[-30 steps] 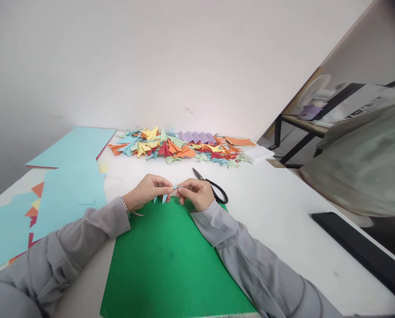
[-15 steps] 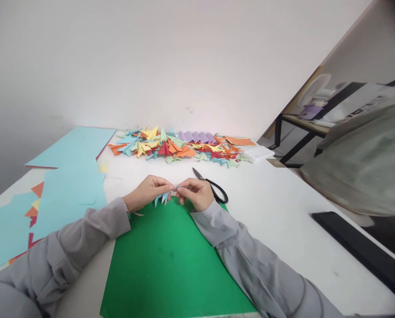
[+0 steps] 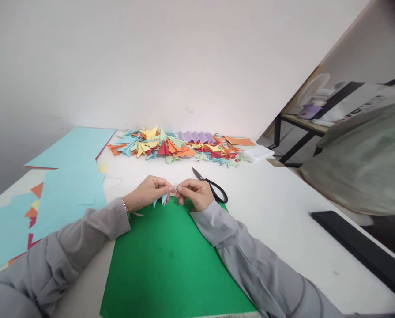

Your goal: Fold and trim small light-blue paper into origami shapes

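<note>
Between my two hands is a small light-blue folded paper piece point(image 3: 164, 199), with pointed tips hanging down. My left hand point(image 3: 150, 192) is closed, thumb and fingers pinching its body. My right hand point(image 3: 197, 193) pinches the paper's other end, so the fingertips of both hands nearly meet. Fingers cover most of the paper, so its full shape is hidden. Below the hands lies a green sheet point(image 3: 171, 265). Black-handled scissors point(image 3: 217, 187) rest just beyond my right hand, their blades pointing away to the left.
A long pile of coloured folded papers point(image 3: 171, 148) lines the wall. Large light-blue sheets point(image 3: 73, 190) overlap at the left, with orange and red scraps beneath. White folded tissue point(image 3: 257, 153) lies at the back right. A black bar point(image 3: 356, 251) runs along the right table edge.
Both hands stay in nearly the same place. The light-blue paper has shifted slightly between the fingers, and its hanging tips show at a different angle.
</note>
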Tool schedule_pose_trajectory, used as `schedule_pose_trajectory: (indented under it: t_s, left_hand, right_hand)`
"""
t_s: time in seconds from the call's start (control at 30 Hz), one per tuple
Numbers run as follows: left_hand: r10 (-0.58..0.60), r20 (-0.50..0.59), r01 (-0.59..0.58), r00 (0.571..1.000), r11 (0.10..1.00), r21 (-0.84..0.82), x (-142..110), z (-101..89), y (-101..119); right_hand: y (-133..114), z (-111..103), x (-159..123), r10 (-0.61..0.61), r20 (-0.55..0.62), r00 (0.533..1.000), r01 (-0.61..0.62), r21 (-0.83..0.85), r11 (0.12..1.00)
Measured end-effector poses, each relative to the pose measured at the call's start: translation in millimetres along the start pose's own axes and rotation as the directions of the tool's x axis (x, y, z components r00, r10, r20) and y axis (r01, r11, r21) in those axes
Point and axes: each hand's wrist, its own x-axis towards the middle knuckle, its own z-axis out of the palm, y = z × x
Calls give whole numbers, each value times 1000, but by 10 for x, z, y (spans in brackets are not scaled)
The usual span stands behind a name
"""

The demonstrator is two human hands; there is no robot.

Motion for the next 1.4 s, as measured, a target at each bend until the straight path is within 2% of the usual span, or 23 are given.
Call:
schedule_pose_trajectory:
  t_s: [0.67,1.0,1.2,1.4]
  left_hand:
    - [-5,10,5,1000,1000,-13,0,-15,-13]
    - [-5,-38,5,999,1000,9,17,-3,-44]
    - [-12,-66,15,998,999,36,17,18,-54]
    - [-11,-63,13,998,999,38,18,8,-53]
  right_hand:
    - [5,6,8,113,26,993,-115,80,990]
    - [-2,26,-3,66,19,998,-67,26,997]
    - [10,60,-2,38,-56,998,-42,-66,997]
    - [29,40,2,65,-9,998,-65,-26,998]
